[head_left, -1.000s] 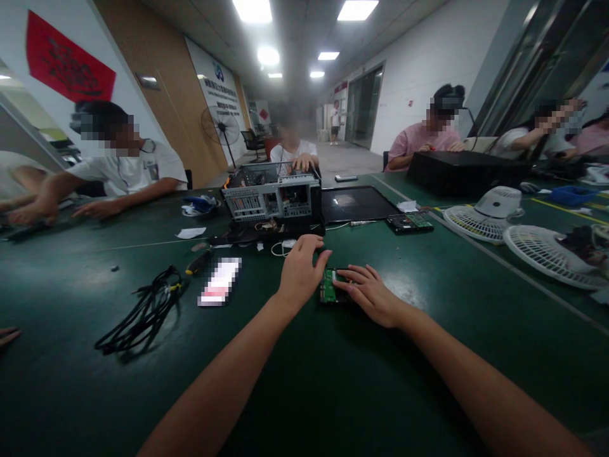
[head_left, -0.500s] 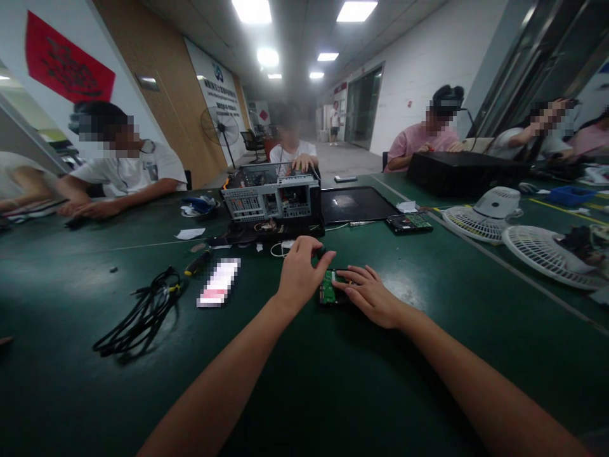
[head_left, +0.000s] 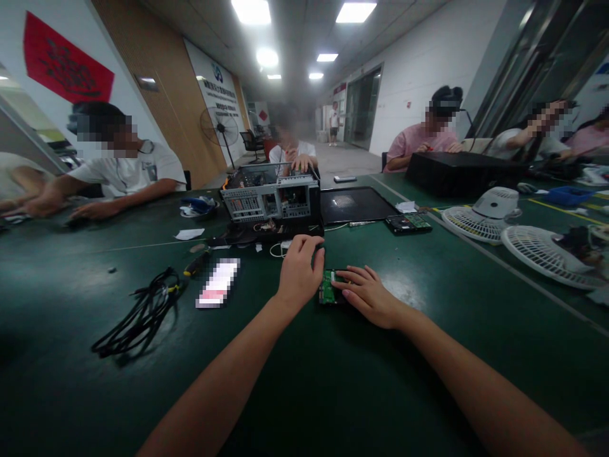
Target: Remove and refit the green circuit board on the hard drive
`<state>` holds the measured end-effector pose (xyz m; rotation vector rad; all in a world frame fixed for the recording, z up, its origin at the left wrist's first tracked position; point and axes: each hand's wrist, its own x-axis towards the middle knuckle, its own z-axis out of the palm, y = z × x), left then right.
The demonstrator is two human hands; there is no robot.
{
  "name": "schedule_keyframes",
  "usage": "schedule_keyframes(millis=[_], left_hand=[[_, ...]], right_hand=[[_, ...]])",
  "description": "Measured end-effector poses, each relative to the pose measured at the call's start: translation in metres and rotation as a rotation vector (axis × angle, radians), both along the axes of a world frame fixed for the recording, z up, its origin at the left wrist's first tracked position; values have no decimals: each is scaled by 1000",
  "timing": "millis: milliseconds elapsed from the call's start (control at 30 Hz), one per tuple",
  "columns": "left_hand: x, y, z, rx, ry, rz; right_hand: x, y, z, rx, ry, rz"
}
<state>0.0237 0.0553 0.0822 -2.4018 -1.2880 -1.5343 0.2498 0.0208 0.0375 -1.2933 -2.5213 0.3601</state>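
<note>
Right hand [head_left: 373, 297] on the green circuit board [head_left: 328, 290], left hand [head_left: 299, 270] just beside it

The dark green desk [head_left: 304, 393] stretches right across my view. Beyond the board I see the computer case [head_left: 245, 206], with a co-worker's hand [head_left: 301, 163] on its top from the far side. A black panel [head_left: 361, 204] lies flat just to the right of the case, and farther right sits a white fan cover [head_left: 542, 257]. Over on the left I have a bundle of black cable [head_left: 143, 317].

My two hands are apart from each other. The right one has its fingers laid over the board, but I cannot tell whether they grip it or only rest there. The left one is curled, thumb close to the index finger; I cannot make out whether it pinches anything.

A phone [head_left: 219, 284], its screen blurred, lies between the cable and my left hand. The circuit board lies on the desk ahead of me, its left part showing, the rest under my right fingers. Just beside the phone is a dark tool with a yellow end [head_left: 191, 270]
</note>
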Motion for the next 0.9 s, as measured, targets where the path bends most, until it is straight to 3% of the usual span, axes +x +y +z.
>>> schedule_keyframes(millis=[567,900], left_hand=[[-1,0,5,29,-25,-77],[1,1,-1,-13,-96,-105]], right_hand=[[-1,-2,1,-1,4,-4],[-1,-1,1,4,-4,-3]])
